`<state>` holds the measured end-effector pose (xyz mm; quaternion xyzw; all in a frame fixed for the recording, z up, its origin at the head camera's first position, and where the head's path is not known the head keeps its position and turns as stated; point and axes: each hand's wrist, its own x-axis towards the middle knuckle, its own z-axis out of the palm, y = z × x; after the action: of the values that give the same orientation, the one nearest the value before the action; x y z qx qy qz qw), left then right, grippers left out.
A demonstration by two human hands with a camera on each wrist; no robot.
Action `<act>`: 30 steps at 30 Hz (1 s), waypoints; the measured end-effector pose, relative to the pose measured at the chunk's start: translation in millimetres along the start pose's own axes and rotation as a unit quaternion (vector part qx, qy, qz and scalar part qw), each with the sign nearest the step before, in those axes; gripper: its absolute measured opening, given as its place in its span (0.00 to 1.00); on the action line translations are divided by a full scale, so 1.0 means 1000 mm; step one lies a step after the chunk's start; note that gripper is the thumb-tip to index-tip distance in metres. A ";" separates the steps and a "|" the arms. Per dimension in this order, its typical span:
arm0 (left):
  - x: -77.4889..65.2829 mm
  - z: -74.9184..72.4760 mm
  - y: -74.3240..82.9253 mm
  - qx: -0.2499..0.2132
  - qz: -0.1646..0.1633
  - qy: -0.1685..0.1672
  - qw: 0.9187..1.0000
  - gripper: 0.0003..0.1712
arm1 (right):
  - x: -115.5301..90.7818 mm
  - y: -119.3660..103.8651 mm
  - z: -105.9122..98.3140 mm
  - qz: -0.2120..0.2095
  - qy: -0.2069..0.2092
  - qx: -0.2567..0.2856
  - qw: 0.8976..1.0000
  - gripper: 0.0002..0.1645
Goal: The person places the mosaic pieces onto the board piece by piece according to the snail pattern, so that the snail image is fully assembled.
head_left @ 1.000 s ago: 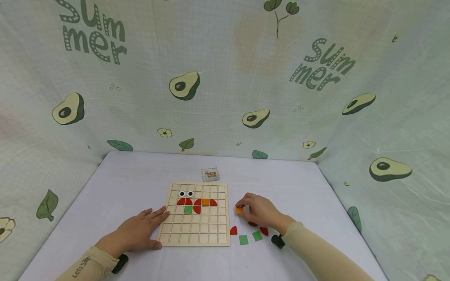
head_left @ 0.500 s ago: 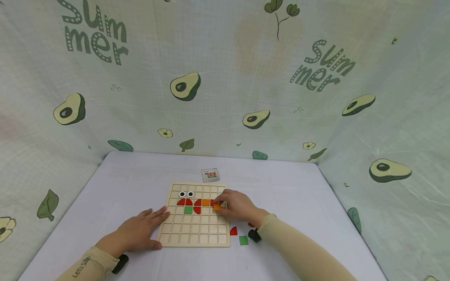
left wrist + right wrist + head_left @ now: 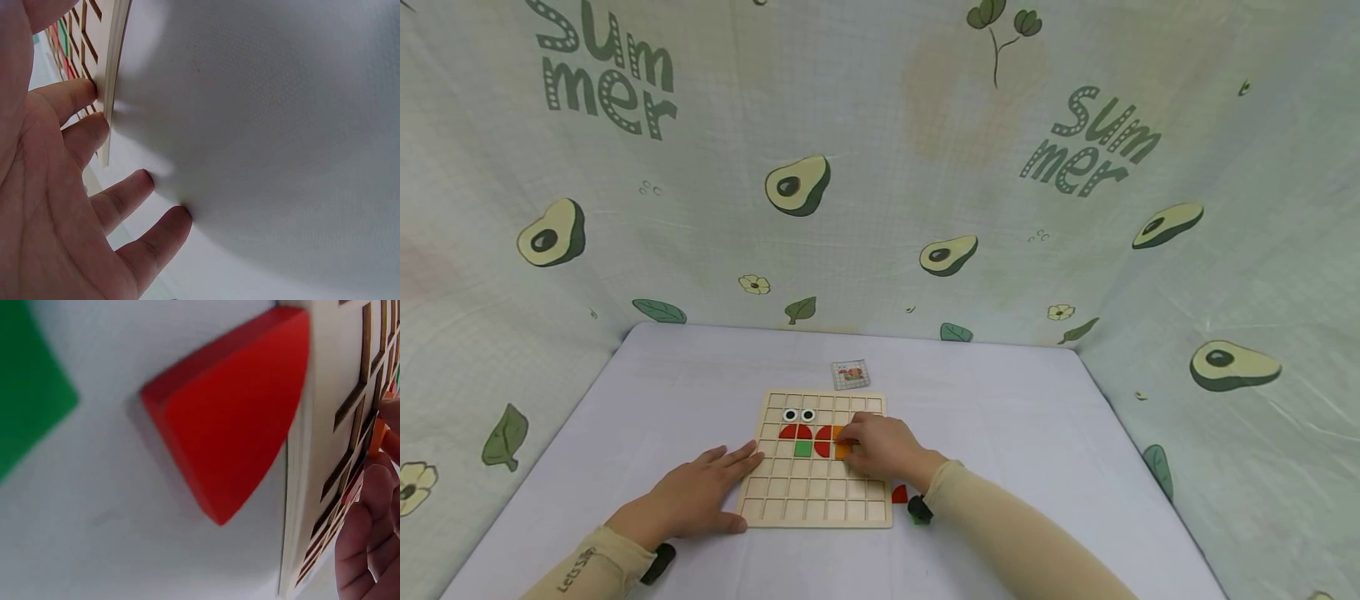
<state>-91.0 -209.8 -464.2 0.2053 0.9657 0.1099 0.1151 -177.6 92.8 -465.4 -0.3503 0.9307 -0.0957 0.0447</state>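
A wooden grid board [image 3: 805, 508] lies on the table with coloured tiles and two round eye pieces [image 3: 799, 415] in its cells. My left hand [image 3: 696, 492] rests at the board's left edge, fingers spread and some fingertips on the rim. Over the board's right half, my right hand [image 3: 887, 446] pinches an orange square tile [image 3: 377, 436] at a cell below another orange square [image 3: 838, 432]. Left of it are red quarter-circle tiles [image 3: 822, 448], and further left a green square [image 3: 802, 448] under a red half-round shape. My right fingers hide the cells to the right.
Behind the board lies a small picture card [image 3: 851, 374]. A loose red quarter-circle tile [image 3: 234, 412] lies by the board's right edge. Near it is a green tile [image 3: 28, 394], mostly covered in the head view by the right wrist's black camera [image 3: 920, 508].
My right hand has carried the orange square from the table right of the board leftward onto the board, down to the cell below the other orange square. My left hand has stayed still.
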 end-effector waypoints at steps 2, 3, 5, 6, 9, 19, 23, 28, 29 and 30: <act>0.000 0.000 0.000 -0.002 -0.002 -0.002 1.000 0.54 | 0.000 0.000 0.001 -0.003 0.000 -0.007 1.000 0.16; 0.000 0.000 0.001 -0.003 -0.003 -0.002 1.000 0.54 | 0.000 0.000 0.002 -0.004 0.000 -0.010 1.000 0.16; -0.001 -0.001 0.001 -0.004 -0.002 -0.002 1.000 0.54 | 0.000 0.000 0.003 -0.006 0.001 -0.011 1.000 0.17; -0.001 -0.001 0.001 -0.003 -0.001 -0.002 1.000 0.54 | 0.000 0.000 0.003 -0.007 0.001 -0.012 1.000 0.17; -0.001 0.000 0.000 -0.002 0.004 0.000 1.000 0.54 | 0.001 0.000 0.004 -0.007 0.002 -0.015 1.000 0.18; -0.001 0.000 -0.001 -0.003 0.009 0.004 1.000 0.54 | 0.003 0.001 0.004 -0.003 0.013 -0.021 1.000 0.17; -0.002 0.000 -0.001 -0.003 0.012 0.006 1.000 0.54 | 0.002 -0.001 0.001 0.006 0.009 -0.016 1.000 0.17; -0.002 -0.001 0.000 -0.003 0.010 0.007 1.000 0.54 | 0.001 -0.001 0.000 0.007 0.008 -0.013 1.000 0.16; -0.002 -0.001 0.000 -0.004 0.009 0.007 1.000 0.54 | 0.001 -0.001 0.000 0.005 0.011 -0.012 1.000 0.16; -0.002 -0.001 0.000 -0.005 0.009 0.006 1.000 0.54 | 0.000 0.000 0.000 0.005 0.013 -0.010 1.000 0.16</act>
<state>-89.2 -211.2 -463.3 0.2123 0.9640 0.1171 0.1091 -177.3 92.9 -465.4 -0.3450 0.9338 -0.0905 0.0296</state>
